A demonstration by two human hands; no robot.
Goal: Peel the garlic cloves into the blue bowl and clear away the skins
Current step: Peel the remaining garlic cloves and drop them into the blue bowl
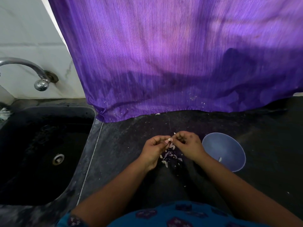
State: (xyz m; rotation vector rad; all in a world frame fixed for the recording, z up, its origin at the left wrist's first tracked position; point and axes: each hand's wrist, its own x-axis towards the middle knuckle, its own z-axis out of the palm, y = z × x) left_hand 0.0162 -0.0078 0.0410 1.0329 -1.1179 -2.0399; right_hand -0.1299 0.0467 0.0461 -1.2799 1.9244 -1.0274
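My left hand and my right hand meet over the dark counter, fingertips pinched together on one small pale garlic clove. Loose papery garlic skins lie scattered on the counter just below and between my hands. The blue bowl stands right of my right hand, close to the wrist, with one peeled clove lying inside it near the front wall.
A black sink with a metal drain fills the left side, a chrome tap above it. A purple cloth hangs down onto the back of the black counter. White tiles are at the far left.
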